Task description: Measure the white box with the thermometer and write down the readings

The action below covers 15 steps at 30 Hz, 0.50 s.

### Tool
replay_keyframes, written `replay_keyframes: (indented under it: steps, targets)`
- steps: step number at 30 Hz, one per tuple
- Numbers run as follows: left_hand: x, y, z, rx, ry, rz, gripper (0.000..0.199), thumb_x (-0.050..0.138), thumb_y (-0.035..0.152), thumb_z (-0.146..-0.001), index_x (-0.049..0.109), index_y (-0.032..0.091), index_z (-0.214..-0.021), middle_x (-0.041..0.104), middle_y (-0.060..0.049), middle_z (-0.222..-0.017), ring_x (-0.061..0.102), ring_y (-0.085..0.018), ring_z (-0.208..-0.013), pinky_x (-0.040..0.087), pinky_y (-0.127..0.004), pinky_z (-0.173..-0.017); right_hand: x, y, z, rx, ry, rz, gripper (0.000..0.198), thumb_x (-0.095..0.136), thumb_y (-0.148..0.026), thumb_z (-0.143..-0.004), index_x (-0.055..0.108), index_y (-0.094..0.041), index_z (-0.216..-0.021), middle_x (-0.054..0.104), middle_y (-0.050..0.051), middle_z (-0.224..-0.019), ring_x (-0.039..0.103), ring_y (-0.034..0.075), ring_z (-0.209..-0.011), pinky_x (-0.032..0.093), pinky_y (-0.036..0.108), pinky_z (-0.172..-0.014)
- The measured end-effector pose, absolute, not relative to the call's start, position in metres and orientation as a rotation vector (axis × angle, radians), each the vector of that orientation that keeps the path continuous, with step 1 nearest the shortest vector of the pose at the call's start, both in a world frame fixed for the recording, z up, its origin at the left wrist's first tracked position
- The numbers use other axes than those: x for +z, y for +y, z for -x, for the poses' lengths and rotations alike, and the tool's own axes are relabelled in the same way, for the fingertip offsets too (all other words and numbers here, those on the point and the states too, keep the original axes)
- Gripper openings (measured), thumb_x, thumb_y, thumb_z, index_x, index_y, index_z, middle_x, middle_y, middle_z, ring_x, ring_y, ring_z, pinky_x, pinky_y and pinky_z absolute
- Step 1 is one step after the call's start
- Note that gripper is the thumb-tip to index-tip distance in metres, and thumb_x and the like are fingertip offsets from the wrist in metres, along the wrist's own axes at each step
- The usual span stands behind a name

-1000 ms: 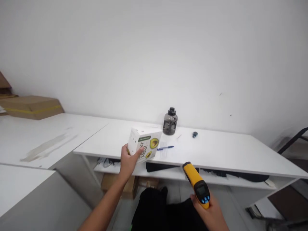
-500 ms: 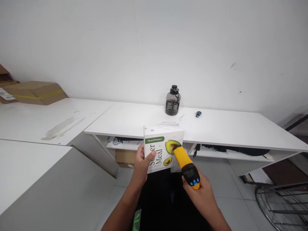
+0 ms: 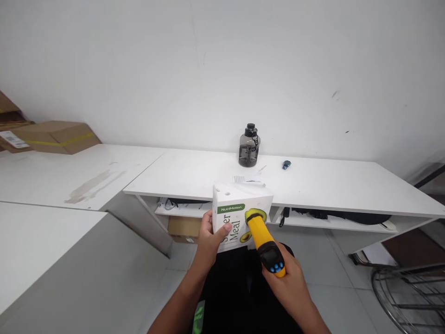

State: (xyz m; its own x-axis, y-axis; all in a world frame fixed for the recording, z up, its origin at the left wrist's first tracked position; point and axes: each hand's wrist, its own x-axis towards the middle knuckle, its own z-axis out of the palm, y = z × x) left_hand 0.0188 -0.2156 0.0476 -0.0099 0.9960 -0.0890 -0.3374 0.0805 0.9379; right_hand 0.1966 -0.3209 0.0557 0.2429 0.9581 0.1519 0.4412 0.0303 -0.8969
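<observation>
Two hands work in front of the white desk (image 3: 313,185): the left hand (image 3: 208,241) grips a white NutriMotion meal box (image 3: 236,218) by its left edge, holding it upright below the desk's front edge. The right hand (image 3: 290,285) is closed around a yellow infrared thermometer (image 3: 266,243), its nose touching or almost touching the box's printed face. A dark water bottle (image 3: 249,146) stands at the desk's back, a small blue object (image 3: 286,164) just to its right.

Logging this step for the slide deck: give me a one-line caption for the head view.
Left hand holds a white NutriMotion box while right hand points a yellow handheld device at it.
</observation>
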Motion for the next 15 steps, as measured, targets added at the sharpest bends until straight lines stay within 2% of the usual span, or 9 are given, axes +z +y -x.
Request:
replay_keyframes:
  steps: [8, 15]
  targets:
    - [0.044, -0.218, -0.013, 1.246, 1.005, -0.932, 0.071, 0.086, 0.045, -0.055, 0.053, 0.021, -0.113, 0.073, -0.011, -0.104, 0.072, -0.031, -0.094, 0.06, -0.042, -0.076, 0.052, -0.33, -0.202, 0.62, -1.405, 1.553, 0.038, 0.063, -0.027, -0.078, 0.068, -0.021, -0.116, 0.073, 0.008, -0.107, 0.07, 0.024, -0.091, 0.059, 0.031, -0.076]
    - [0.038, -0.222, -0.01, 1.232, 0.956, -0.978, 0.067, 0.085, 0.04, -0.06, 0.051, 0.022, -0.116, 0.073, -0.01, -0.109, 0.071, -0.03, -0.097, 0.059, -0.042, -0.079, 0.049, -0.334, -0.207, 0.597, -1.45, 1.549, 0.037, 0.062, -0.025, -0.079, 0.068, -0.021, -0.115, 0.073, 0.007, -0.097, 0.069, 0.023, -0.091, 0.058, 0.03, -0.076]
